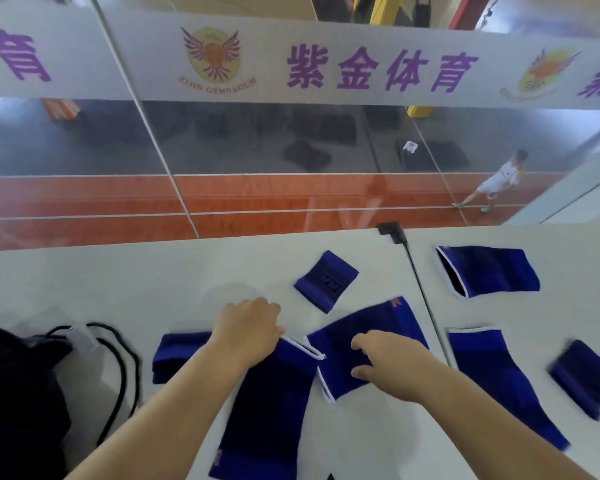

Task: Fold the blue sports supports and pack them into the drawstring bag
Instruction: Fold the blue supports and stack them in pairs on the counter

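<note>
Blue knit supports lie scattered around your hands on the white table [84, 278]. Your left hand [248, 329] curls over the white-trimmed top edge of a long support [271, 410] that runs back under your forearm; whether the fingers actually pinch the fabric, you cannot tell. Your right hand [387, 363] rests, fingers bent, on an angled support [371, 327] just beside the first, their trimmed edges touching between your hands. A folded support [177, 355] sits left of your left wrist. Beyond your hands lies a small wristband [326, 280]. Right of your right hand are an open sleeve [492, 270], another long support [496, 379] and a blurred small one [586, 375]. The black drawstring bag [21, 393] sits well left of your left arm.
</note>
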Motion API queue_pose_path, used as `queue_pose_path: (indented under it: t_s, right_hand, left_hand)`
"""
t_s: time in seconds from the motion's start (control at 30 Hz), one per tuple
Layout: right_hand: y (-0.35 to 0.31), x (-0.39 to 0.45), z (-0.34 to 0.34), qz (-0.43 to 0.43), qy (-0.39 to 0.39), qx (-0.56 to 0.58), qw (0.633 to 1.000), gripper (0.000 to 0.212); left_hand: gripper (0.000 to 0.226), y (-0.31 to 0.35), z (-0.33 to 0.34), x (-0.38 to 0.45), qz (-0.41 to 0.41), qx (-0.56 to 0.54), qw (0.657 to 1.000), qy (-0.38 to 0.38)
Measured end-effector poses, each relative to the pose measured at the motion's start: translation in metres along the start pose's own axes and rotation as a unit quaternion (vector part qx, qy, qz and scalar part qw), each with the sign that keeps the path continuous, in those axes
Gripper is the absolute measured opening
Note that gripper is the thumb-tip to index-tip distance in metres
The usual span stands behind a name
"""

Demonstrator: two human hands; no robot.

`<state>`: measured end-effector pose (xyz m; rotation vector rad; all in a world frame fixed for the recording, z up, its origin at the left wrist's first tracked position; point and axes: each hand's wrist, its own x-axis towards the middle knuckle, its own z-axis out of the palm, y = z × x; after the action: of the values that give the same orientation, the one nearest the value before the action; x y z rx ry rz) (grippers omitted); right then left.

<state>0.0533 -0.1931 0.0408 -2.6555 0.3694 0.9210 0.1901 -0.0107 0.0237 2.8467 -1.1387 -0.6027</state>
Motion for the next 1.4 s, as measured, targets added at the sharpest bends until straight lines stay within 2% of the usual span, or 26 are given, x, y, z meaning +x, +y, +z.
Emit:
queue_pose_path:
  t_s: [0.1,0.23,0.33,0.47,0.6,0.73,0.87,1.1,1.27,1.4]
  right_hand:
    - [0.038,-0.005,-0.006,0.016,-0.001,0.007,1.0,0.044]
    - [0.086,-0.005,-0.019,0.035,-0.014,0.008,0.999,0.044]
    - [0.116,-0.001,-0.026,0.048,-0.02,0.015,0.999,0.041]
    - [0.143,0.003,-0.034,0.042,-0.018,0.016,0.999,0.044]
    - [0.158,0.005,-0.037,0.027,-0.016,0.007,0.999,0.044]
    - [0.167,0.001,-0.035,0.02,-0.015,0.007,1.0,0.044]
    - [0.167,-0.01,-0.033,0.024,-0.001,0.02,1.0,0.044]
    - [0.157,-0.049,-0.018,0.057,0.042,0.095,0.993,0.031]
    - [0.163,-0.087,0.009,0.109,0.064,0.108,0.986,0.041]
    - [0.179,-0.119,0.038,0.148,0.049,0.111,0.981,0.044]
  left_hand:
    - [0.036,0.028,0.005,0.034,-0.022,-0.052,0.998,-0.008]
    - [0.039,0.054,0.017,0.079,-0.049,-0.118,0.991,0.027]
    - [0.044,0.068,0.023,0.104,-0.073,-0.126,0.989,0.038]
    - [0.052,0.077,0.032,0.119,-0.112,-0.125,0.986,-0.002]
    - [0.065,0.084,0.031,0.118,-0.187,-0.142,0.972,-0.001]
    - [0.043,0.093,0.026,0.106,-0.24,-0.207,0.948,0.021]
    - [0.017,0.1,0.021,0.084,-0.202,-0.213,0.954,0.056]
    - [0.018,0.113,0.008,0.034,-0.143,-0.289,0.938,0.125]
    - [0.011,0.143,0.008,-0.005,-0.092,-0.359,0.926,0.068]
    - [0.008,0.177,0.016,-0.021,-0.063,-0.39,0.918,0.012]
